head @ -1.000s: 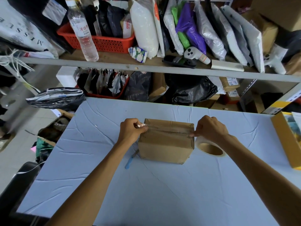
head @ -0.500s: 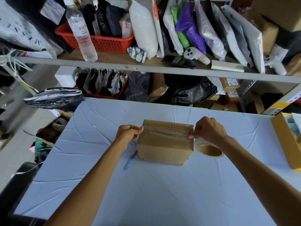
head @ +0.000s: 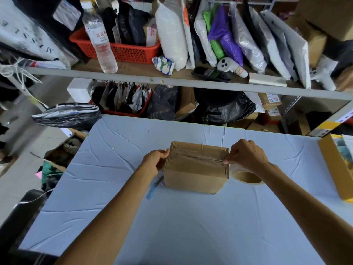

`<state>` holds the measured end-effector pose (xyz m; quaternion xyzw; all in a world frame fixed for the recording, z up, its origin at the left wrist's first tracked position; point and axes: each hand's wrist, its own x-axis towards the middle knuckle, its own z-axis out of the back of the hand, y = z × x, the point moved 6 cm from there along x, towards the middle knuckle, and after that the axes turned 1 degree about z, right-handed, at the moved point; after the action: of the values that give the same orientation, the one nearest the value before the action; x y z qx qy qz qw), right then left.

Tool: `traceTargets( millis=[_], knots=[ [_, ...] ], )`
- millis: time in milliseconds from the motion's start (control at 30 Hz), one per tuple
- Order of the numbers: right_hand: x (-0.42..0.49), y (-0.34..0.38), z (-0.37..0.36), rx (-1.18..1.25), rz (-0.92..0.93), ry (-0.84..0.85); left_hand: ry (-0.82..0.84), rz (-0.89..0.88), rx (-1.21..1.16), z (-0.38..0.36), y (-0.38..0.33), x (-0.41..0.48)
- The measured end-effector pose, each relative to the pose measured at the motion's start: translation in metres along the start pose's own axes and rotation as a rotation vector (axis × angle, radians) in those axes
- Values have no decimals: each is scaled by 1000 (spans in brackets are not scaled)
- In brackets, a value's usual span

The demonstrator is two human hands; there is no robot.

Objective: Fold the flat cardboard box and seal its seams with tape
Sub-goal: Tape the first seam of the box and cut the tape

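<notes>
A folded brown cardboard box (head: 194,173) stands on the light blue table (head: 172,226). A strip of clear tape (head: 196,156) runs along its top seam from left to right. My left hand (head: 155,161) presses against the box's upper left edge, fingers curled over the tape end. My right hand (head: 246,155) pinches the tape at the upper right corner. The tape roll (head: 247,176) lies flat on the table just right of the box, under my right wrist.
A blue-handled cutter (head: 153,188) lies by the box's lower left corner. A yellow box (head: 336,167) sits at the table's right edge. Behind the table stands a cluttered shelf (head: 172,81) with a water bottle (head: 100,39) and a red basket (head: 122,51).
My left hand has slid down from the top left corner onto the box's left side, pressing the tape end there. My right hand has stayed at the right corner.
</notes>
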<state>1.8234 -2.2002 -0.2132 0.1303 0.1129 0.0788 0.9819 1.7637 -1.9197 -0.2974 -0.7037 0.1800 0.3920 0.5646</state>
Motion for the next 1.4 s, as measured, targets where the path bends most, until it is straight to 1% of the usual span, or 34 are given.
traceTargets(
  millis=[67, 100, 133, 200, 233, 300, 400, 533, 633, 767, 867, 967, 1033, 1200, 1400],
  knots=[
    [0, -1, 0, 9, -1, 10, -294, -256, 223, 10, -12, -7],
    [0, 0, -1, 13, 4, 12, -393, -375, 284, 13, -19, -14],
    [0, 1, -2, 16, 7, 10, -429, -487, 327, 14, -25, -21],
    [1, 3, -3, 9, -1, 2, -395, -658, 416, 10, -32, -30],
    [2, 5, -4, -3, -2, 2, -381, -701, 465, 8, -34, -33],
    [3, 7, -5, -26, 5, 7, -406, -736, 560, 6, -36, -38],
    [1, 7, -4, -23, 0, -11, -464, -713, 678, 0, -36, -39],
    [-2, 9, -3, -30, 24, -52, -448, -603, 580, -1, -33, -36],
    [-2, 8, 4, -17, 43, -75, -448, -630, 606, -6, -37, -39],
    [-4, -2, 14, -16, -1, -95, -466, -622, 597, -5, -37, -39],
    [-7, -11, 14, 61, -15, -59, -465, -647, 592, -5, -35, -39],
    [-9, -22, 16, 265, 20, 9, -460, -640, 592, -5, -34, -38],
    [-9, -30, 15, 367, -5, 50, -444, -613, 573, -5, -34, -36],
    [-4, -40, -11, 279, -130, 185, -483, -643, 666, -8, -34, -39],
    [-2, -37, -10, 208, -72, 174, -477, -525, 628, -4, -36, -33]
  ],
)
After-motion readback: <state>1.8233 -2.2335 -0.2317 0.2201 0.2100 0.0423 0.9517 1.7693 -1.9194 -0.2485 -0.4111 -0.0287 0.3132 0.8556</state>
